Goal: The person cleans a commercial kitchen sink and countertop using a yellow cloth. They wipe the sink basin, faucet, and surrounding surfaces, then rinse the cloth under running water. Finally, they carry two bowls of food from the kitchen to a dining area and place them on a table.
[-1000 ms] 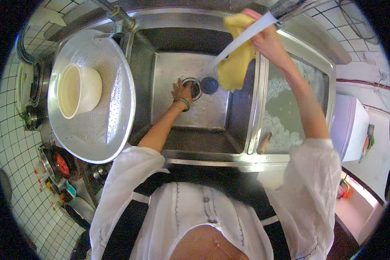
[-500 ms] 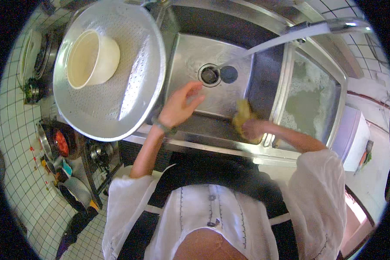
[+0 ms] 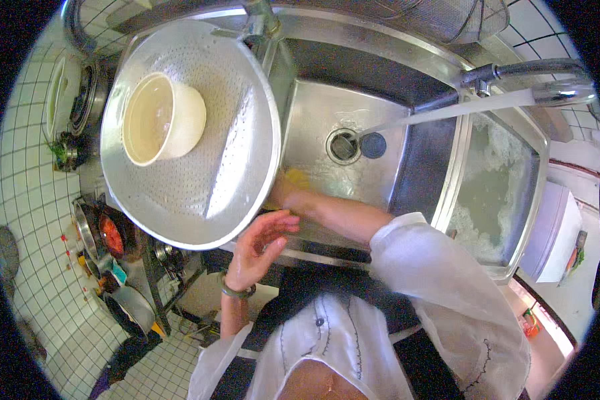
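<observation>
My right hand [image 3: 290, 193] reaches across to the left wall of the sink basin [image 3: 353, 183]. It is closed on a yellow cloth [image 3: 297, 177], of which only a small blurred part shows. Nothing is in my left hand [image 3: 257, 252], its fingers apart, just below the rim of a big perforated metal colander [image 3: 213, 167]. In that colander a cream-coloured tub [image 3: 190, 127] lies tilted. Water runs from a faucet [image 3: 563, 91] at the right toward the drain [image 3: 344, 146], beside which is a dark round disc [image 3: 373, 145].
A second basin [image 3: 490, 180] at the right holds cloudy, foamy water. Behind the sink there is a wire mesh basket [image 3: 460, 20]. Pans and a bowl of red food [image 3: 111, 235] stand at the left. A pale box [image 3: 553, 227] is at the far right.
My right hand has swept left with the yellow cloth, from the basin's right front to its left wall. My left hand has drawn back toward me. The view has shifted.
</observation>
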The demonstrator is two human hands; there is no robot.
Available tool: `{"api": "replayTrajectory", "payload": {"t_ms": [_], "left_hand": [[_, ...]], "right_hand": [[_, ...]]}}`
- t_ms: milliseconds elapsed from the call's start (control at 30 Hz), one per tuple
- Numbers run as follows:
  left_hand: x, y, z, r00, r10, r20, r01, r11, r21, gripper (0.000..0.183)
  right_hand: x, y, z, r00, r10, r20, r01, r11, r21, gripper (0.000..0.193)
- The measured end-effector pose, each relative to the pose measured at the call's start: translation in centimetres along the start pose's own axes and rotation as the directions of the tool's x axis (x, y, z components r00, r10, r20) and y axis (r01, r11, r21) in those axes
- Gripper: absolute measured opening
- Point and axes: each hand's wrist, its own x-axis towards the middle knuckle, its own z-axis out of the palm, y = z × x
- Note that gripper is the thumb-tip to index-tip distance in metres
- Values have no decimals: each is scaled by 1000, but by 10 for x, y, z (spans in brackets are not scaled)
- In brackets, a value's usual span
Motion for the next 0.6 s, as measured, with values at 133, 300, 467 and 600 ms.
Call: {"api": "replayTrajectory", "payload": {"t_ms": [133, 300, 467, 600], "left_hand": [[10, -7, 7, 998, -66, 22, 66, 998, -15, 43], [17, -13, 15, 994, -93, 52, 94, 996, -7, 43], [33, -10, 23, 994, -82, 74, 84, 996, -33, 41], [55, -6, 22, 997, -35, 71, 36, 999, -6, 38]], "right_hand": [[84, -77, -90, 833, 160, -529, 160, 846, 508, 30], [166, -96, -144, 569, 138, -811, 540, 680, 495, 25], [105, 58, -43, 806, -320, -497, 307, 945, -111, 23], [64, 100, -24, 940, -311, -140, 284, 940, -187, 24]]}}
